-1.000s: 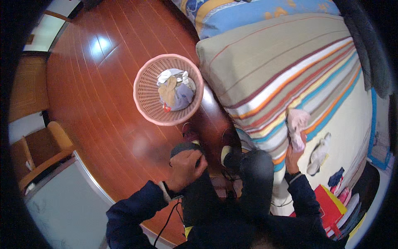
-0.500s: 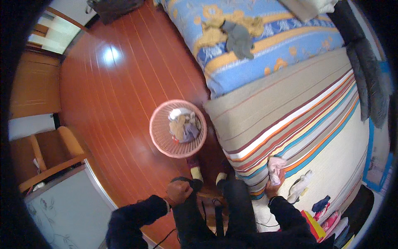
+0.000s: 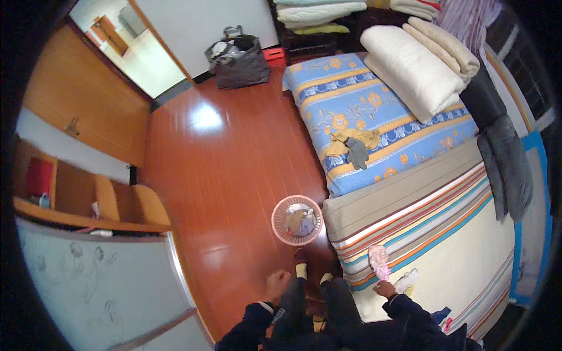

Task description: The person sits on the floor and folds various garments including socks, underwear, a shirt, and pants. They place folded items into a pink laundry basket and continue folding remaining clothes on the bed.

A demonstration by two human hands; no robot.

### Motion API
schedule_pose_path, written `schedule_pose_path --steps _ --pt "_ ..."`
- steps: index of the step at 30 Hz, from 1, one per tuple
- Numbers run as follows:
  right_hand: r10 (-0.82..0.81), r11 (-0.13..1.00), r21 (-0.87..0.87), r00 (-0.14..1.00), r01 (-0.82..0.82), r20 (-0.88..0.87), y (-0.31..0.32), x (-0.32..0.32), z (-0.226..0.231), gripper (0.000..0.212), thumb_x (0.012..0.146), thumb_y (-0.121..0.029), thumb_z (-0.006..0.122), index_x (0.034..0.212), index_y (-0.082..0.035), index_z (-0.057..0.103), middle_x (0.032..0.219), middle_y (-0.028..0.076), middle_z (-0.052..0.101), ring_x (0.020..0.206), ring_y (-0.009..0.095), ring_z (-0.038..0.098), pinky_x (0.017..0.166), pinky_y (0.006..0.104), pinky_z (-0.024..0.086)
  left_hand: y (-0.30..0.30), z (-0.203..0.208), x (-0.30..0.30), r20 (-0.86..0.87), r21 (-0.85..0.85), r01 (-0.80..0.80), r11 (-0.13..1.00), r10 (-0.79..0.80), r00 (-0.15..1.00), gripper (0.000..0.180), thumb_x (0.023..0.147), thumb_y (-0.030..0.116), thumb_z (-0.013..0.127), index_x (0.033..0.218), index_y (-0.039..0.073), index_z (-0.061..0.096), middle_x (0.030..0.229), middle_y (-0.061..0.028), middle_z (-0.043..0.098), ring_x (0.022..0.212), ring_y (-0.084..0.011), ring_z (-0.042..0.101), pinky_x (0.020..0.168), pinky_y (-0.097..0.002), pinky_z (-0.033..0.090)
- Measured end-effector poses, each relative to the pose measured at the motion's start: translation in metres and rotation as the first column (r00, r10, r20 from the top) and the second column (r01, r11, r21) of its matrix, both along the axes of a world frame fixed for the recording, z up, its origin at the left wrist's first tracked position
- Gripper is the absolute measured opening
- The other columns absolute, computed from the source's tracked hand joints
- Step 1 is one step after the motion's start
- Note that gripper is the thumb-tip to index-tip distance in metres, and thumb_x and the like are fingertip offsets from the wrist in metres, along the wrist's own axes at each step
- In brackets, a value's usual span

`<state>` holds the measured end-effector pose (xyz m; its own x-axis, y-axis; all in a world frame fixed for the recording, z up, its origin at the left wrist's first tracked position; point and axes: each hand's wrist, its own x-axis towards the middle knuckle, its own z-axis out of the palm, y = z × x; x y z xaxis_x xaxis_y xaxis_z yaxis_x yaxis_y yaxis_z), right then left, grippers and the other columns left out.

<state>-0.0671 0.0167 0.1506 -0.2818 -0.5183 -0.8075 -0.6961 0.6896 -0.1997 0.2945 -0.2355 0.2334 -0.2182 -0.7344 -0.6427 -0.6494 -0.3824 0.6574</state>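
On the striped bed cover point(image 3: 445, 257) lies a pink sock point(image 3: 379, 261), crumpled and stretched toward me. My right hand point(image 3: 384, 288) is at its near end, fingers curled and closed on it as far as I can see. Just right of that hand are white socks point(image 3: 407, 280), with something yellowish at their edge. My left hand point(image 3: 278, 284) is above my left thigh, its fingers curled into a loose fist with nothing showing in them. A pink plastic basket point(image 3: 276, 229) stands on the floor ahead of my feet, holding grey, tan and white clothes.
Tan and grey garments point(image 3: 357, 153) lie on the blue flowered blanket point(image 3: 345, 105). Rolled white bedding point(image 3: 413, 73) is at the far right. A dark bag point(image 3: 243, 67) stands by the wall, a wooden door point(image 3: 88, 88) at left. A frosted-glass cabinet point(image 3: 93, 281) is near left.
My view has tilted up, bringing in the bag, doorway and bedding. My right hand has slid from under the pink sock to its near end. My left fist stays near my left leg.
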Motion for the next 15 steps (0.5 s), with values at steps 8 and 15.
schedule_pose_path --steps 8,15 --pt "0.0 0.983 -0.139 0.761 0.119 0.648 -0.073 0.079 0.103 0.029 0.087 -0.027 0.056 0.105 -0.005 0.062 0.081 0.009 0.066 0.072 0.02 0.064 0.065 0.0331 0.05 -0.093 0.333 0.099 -0.583 -0.494 -0.633 0.596 0.312 0.75 0.018 0.094 0.018 0.05 0.08 0.007 0.055 0.066 -0.0003 0.052 0.052 -0.0058 0.045 0.048 -0.0201 0.037" --pt "0.381 0.885 -0.362 0.903 -0.293 0.199 -0.18 0.116 0.125 0.025 0.077 -0.025 0.059 0.092 -0.007 0.069 0.088 0.014 0.068 0.081 0.032 0.064 0.073 0.0403 0.05 -0.119 0.467 0.183 -0.77 -0.633 -0.773 0.043 -0.142 0.623 0.031 0.089 0.029 0.048 0.067 0.008 0.041 0.058 -0.003 0.038 0.052 -0.0125 0.034 0.044 -0.025 0.024"
